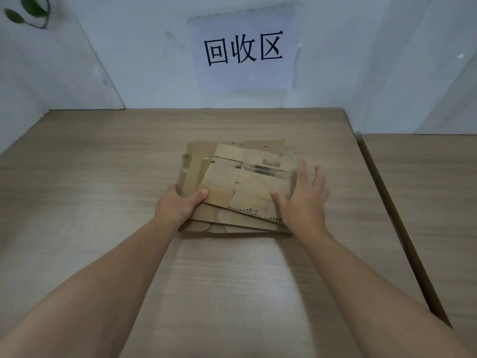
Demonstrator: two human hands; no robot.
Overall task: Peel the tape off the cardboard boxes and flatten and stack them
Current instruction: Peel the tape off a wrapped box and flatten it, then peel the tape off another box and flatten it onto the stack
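A stack of flattened brown cardboard boxes lies in the middle of the wooden table, its layers slightly askew. The top piece carries a torn label with dark print and strips of tape along its left side. My left hand grips the stack's near left corner, thumb on top and fingers underneath. My right hand lies flat against the stack's right side, fingers straight and spread, thumb resting on the top sheet.
A white paper sign with three black characters hangs on the wall behind the table. A second table stands to the right across a dark gap. Green leaves show at the top left corner.
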